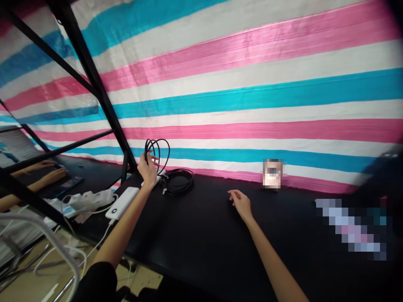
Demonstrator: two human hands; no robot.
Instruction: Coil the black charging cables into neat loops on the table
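My left hand (147,170) is raised above the black table (201,235) and grips a loop of black cable (156,152) that hangs in the air. A second coil of black cable (179,181) lies flat on the table just right of that hand. My right hand (241,203) rests on the table near the middle, fingers loosely spread, holding nothing. A white power bank (122,202) lies under my left forearm with a white cord running off the table edge.
A striped pink, blue and white tarp (252,92) backs the table. Black metal frame bars (94,84) cross the left side. Another person's hands (47,172) work at a laptop far left. A white power strip (85,200) and loose cords lie at the left edge.
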